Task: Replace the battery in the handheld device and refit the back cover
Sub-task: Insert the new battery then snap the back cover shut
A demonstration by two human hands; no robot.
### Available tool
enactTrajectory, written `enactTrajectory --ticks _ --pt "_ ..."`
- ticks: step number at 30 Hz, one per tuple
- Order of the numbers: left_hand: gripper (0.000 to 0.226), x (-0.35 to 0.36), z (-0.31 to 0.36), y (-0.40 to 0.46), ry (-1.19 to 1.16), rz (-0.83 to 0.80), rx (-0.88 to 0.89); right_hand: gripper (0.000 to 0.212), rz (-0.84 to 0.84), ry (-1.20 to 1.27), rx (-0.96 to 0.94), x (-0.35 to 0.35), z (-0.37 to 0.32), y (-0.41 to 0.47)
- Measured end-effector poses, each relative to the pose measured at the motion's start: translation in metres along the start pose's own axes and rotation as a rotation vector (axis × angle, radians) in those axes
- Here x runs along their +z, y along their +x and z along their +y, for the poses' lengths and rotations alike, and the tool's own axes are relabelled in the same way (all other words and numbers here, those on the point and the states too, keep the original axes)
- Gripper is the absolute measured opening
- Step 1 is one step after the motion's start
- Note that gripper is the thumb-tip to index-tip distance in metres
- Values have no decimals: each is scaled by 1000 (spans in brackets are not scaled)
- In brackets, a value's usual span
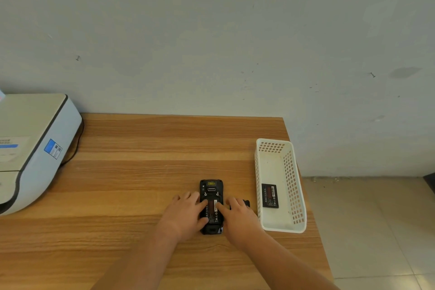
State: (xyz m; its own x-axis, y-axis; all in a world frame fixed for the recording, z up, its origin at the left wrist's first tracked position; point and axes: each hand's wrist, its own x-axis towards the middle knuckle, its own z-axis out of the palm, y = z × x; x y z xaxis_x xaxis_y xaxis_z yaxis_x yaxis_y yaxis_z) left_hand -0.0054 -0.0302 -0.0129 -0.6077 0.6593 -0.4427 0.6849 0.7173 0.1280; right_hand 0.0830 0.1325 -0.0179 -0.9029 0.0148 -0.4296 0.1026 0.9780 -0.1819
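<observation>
A black handheld device (211, 187) lies face down on the wooden table (141, 172), its back open. A battery (213, 212) with a label sits in its compartment. My left hand (186, 213) rests on the device's left side, thumb at the lower edge and a finger on the battery. My right hand (237, 213) is on the right side, index finger pressing on the battery. A dark piece, probably the back cover (246, 202), shows partly behind my right hand. A second black battery (270, 196) lies in the white basket (295, 186).
A white printer (33, 148) with a black cable stands at the table's left. The white perforated basket sits near the right table edge. Beyond that edge is tiled floor (376, 231). A pale wall runs behind the table.
</observation>
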Motion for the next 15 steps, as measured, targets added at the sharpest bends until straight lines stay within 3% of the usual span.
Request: enactTrajectory --ticks 7,10,15 --pt "56 1 1 3 10 -8 -29 63 -25 9 29 2 -4 5" --pt "53 2 3 -1 -19 21 3 50 69 140 178 -3 -4 6" --pt "48 11 2 -10 -28 -15 52 64 5 163 404 -7 -7 14"
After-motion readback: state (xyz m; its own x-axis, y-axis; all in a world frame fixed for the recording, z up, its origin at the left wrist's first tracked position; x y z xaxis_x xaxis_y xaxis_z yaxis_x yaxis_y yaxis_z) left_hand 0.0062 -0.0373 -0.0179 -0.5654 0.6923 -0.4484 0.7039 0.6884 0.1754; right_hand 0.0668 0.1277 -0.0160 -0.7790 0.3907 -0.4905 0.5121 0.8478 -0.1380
